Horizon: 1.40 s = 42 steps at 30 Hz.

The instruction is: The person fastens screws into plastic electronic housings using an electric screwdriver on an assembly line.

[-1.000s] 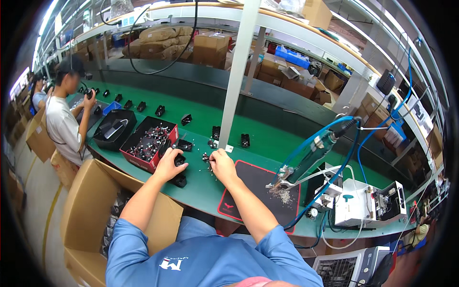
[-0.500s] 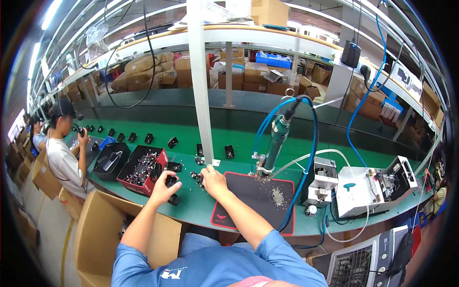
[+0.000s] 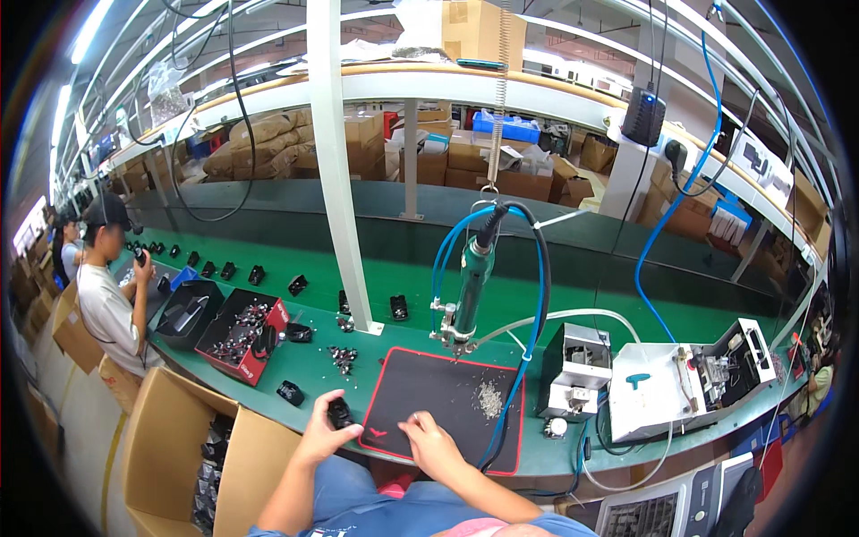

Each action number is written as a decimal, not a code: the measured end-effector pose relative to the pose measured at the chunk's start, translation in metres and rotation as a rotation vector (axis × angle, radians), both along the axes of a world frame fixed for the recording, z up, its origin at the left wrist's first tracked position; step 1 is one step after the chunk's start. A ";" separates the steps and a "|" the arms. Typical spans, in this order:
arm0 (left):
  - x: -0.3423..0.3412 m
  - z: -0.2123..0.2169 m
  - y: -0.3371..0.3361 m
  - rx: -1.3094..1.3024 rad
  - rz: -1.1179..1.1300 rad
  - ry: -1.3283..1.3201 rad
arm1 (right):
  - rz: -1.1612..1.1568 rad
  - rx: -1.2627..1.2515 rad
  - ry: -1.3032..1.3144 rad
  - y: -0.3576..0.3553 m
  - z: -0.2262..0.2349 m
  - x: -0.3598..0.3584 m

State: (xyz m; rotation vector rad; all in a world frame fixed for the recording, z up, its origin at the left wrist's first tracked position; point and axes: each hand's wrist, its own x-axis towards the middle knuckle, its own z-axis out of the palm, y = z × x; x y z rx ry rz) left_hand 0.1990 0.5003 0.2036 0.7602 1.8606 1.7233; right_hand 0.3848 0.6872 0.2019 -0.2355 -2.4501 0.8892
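So the left hand (image 3: 322, 436) is curling its fingers around a small black part (image 3: 340, 413) and gripping it right at the left edge of the black mat (image 3: 447, 407). The right hand (image 3: 429, 445) is resting on the mat's near side, fingers bent loosely, and I can't tell if it's pinching anything.

What I'm thinking could go wrong, biggest first:

- The hanging screwdriver (image 3: 472, 286) is dangling over the far edge of the mat with its tip just above it. If a hand is lifting up fast, it's probably knocking into that tip.
- The blue hoses (image 3: 535, 340) are drooping across the right side of the mat. A wrist could be snagging them and dragging the tool around.
- The part is sitting right near the bench edge, over the open cardboard box (image 3: 179, 447) left of the mat. A loose grip and it's dropping in there.
- The little pile of screws (image 3: 489, 399) on the right of the mat is scattering easily if a sleeve is brushing through.

Other stuff: a white post (image 3: 335, 179) is standing behind the mat's left corner, a red tray (image 3: 240, 336) of parts farther left, a grey screw feeder (image 3: 577, 371) just right of the mat. Another person (image 3: 103, 295) is working well off to the left.
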 end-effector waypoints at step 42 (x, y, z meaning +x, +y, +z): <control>0.003 -0.009 0.094 -0.033 -0.405 0.788 | -0.389 0.026 0.088 -0.011 0.027 -0.023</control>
